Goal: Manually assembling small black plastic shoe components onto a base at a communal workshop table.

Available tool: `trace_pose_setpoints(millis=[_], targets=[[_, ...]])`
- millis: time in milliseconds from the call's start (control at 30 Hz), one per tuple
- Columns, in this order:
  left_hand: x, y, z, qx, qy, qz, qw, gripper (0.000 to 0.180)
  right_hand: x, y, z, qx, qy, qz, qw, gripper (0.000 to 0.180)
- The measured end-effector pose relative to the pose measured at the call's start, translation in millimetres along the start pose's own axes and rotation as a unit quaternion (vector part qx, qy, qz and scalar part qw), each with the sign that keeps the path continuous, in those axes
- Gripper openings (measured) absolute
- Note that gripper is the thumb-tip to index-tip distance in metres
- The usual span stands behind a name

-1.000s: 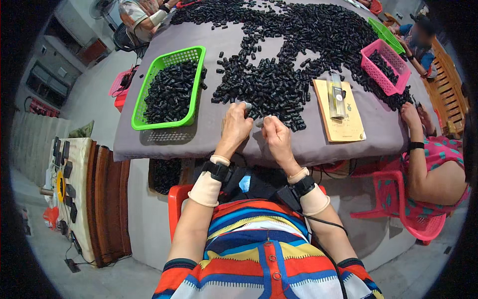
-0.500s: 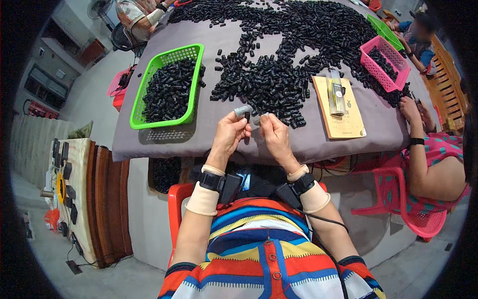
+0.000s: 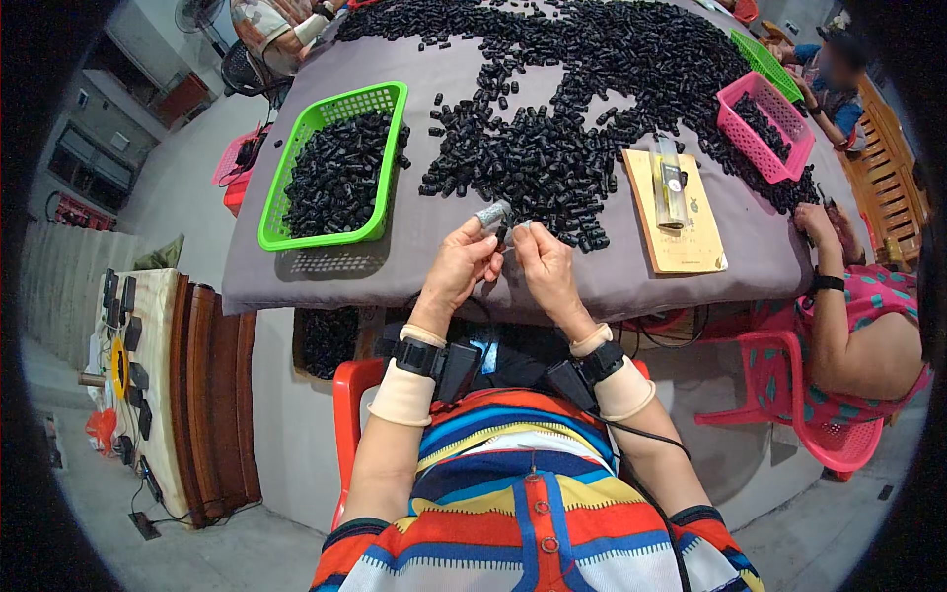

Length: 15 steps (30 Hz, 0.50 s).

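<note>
My left hand (image 3: 462,264) is closed on a small black plastic piece (image 3: 502,235), held over the near part of the table. Grey wrapping covers its index finger, which leans across the top of the piece. Right beside it, my right hand (image 3: 548,268) is closed in a pinch, its fingertips close to the same piece; what it grips, if anything, is hidden. Just beyond both hands lies a heap of similar black pieces (image 3: 533,173) on the grey tablecloth (image 3: 582,286).
A green basket (image 3: 264,235) of black pieces stands at the left. To the right lie a tan notepad (image 3: 681,252) and a clear plastic case (image 3: 671,197). Farther right are a pink basket (image 3: 764,148) and another person's hand (image 3: 815,223). A cable (image 3: 646,431) runs from my right wrist.
My left index finger has shifted right, toward my right hand, and the black piece has moved slightly right with it. My right hand has barely moved.
</note>
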<state>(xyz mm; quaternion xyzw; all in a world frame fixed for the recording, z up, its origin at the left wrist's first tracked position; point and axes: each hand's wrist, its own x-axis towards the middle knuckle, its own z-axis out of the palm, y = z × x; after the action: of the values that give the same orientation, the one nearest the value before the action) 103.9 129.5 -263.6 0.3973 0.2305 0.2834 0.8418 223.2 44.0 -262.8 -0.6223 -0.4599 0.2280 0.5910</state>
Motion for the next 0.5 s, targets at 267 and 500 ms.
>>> trace_pose_setpoints(millis=[267, 500], targets=[[0.0, -1.2, -3.4, 0.038, 0.025, -0.024, 0.999, 0.02, 0.7, 4.2, 0.4, -0.001, 0.005, 0.007, 1.0, 0.032], [-0.6, -3.0, -11.8, -0.056, 0.02, -0.004, 0.998, 0.018, 0.0, 4.9, 0.8, 0.008, 0.02, -0.01, 1.0, 0.029]])
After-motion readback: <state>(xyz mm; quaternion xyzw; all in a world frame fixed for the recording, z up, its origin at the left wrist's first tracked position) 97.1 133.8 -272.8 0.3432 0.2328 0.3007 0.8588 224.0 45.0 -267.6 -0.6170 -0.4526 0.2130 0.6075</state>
